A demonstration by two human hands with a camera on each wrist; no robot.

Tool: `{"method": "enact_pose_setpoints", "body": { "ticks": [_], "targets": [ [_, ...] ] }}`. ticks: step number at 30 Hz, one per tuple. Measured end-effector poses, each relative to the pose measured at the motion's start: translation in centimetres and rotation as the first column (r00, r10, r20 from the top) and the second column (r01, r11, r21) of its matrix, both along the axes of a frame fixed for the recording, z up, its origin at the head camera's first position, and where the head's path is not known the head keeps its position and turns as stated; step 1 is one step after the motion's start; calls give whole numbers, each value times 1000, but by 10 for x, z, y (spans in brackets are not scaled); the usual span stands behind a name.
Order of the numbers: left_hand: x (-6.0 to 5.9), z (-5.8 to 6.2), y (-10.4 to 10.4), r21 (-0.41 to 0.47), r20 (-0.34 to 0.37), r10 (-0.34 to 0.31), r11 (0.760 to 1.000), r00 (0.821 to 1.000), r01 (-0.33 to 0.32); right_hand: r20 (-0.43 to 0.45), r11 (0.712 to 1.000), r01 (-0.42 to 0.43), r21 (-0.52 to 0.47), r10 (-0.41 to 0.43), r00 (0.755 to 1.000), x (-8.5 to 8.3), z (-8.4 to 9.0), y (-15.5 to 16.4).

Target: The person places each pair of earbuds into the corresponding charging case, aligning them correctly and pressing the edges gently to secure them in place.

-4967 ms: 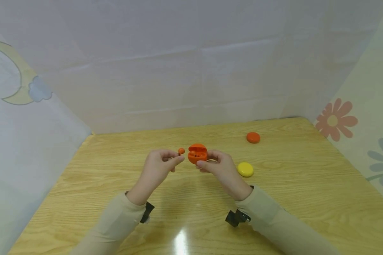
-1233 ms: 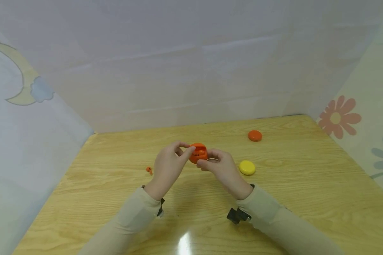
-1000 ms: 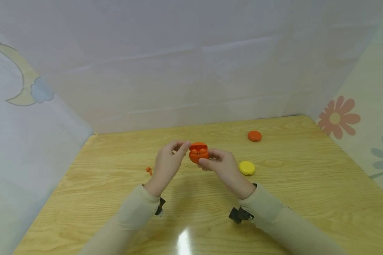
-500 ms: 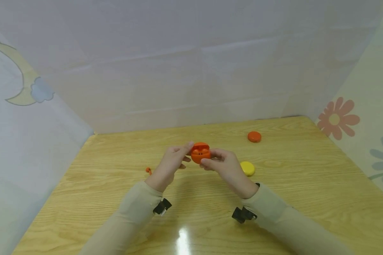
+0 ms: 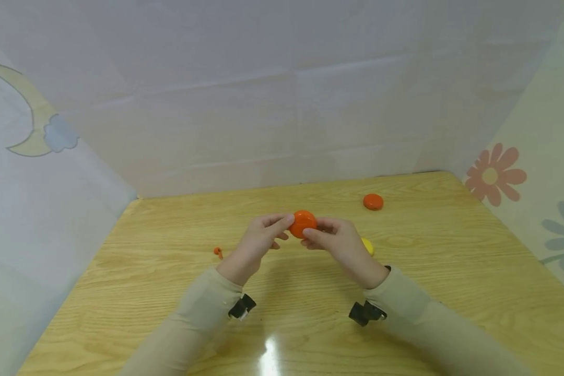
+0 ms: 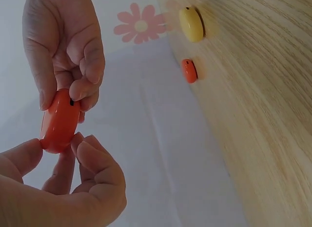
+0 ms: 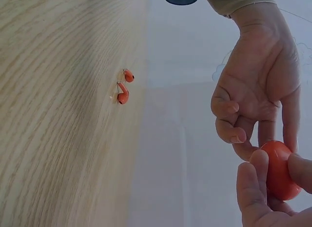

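A round, glossy orange earbud case (image 5: 303, 224) is held up above the table with its lid closed. My left hand (image 5: 255, 241) pinches its left side between thumb and fingers. From the right, my right hand (image 5: 342, 247) grips the same case, thumb on the front face. The left wrist view shows the case (image 6: 61, 122) edge-on between both hands, with a small dark slot near one end. On the table to the left lies an orange earbud (image 5: 218, 251); two earbuds (image 7: 123, 95) appear there in the right wrist view.
Another round orange case (image 5: 373, 202) sits toward the back right of the wooden table (image 5: 169, 224). A yellow round case (image 5: 368, 245) is partly hidden behind my right hand. Pale cloth walls (image 5: 291, 120) with printed flowers and a moon surround the table.
Five seconds ago my left hand pinched an earbud beside the case. My left hand later moved onto the case, whose raised lid has since closed. The case shifted slightly right.
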State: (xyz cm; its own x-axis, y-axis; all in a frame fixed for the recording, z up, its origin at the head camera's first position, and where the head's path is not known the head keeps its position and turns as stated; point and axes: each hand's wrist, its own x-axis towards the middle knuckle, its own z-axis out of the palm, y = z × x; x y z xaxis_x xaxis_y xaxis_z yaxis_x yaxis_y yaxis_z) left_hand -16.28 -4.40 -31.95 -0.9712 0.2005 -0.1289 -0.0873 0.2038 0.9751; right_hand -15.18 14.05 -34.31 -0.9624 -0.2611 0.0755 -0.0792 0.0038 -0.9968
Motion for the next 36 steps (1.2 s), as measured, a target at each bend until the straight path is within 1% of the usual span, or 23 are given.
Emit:
{"method": "enact_pose_setpoints", "body": {
  "ticks": [5, 9, 12, 14, 23, 27, 33, 36],
  "targets": [
    [2, -3, 4, 19, -51, -12, 1000, 999, 13, -2, 1000, -9, 0, 9, 1000, -2, 1, 6],
    [3, -7, 9, 47, -98, -21, 999, 995, 26, -4, 1000, -3, -27, 3, 1000, -3, 4, 11],
    [4, -9, 12, 64, -120, -12, 998, 993, 20, 0, 999, -4, -36, 4, 1000, -4, 7, 15],
    [3, -10, 15, 72, -125, 1, 997, 992, 8, 2, 1000, -3, -23, 3, 1000, -5, 9, 18],
    [-3, -10, 28, 85, -125, 34, 996, 992, -23, -50, 993, 14, 117, -8, 999, -13, 20, 38],
    [-6, -8, 35, 106, -100, 54, 993, 994, -43, -66, 988, 20, 152, -10, 998, -17, 23, 45],
    [-10, -7, 44, 136, -62, 46, 990, 997, -37, -75, 978, 33, 205, -18, 997, -19, 25, 56],
    [-13, -8, 47, 138, -57, 41, 990, 998, -33, -60, 975, 42, 218, -29, 998, -21, 26, 61]
  ]
}}
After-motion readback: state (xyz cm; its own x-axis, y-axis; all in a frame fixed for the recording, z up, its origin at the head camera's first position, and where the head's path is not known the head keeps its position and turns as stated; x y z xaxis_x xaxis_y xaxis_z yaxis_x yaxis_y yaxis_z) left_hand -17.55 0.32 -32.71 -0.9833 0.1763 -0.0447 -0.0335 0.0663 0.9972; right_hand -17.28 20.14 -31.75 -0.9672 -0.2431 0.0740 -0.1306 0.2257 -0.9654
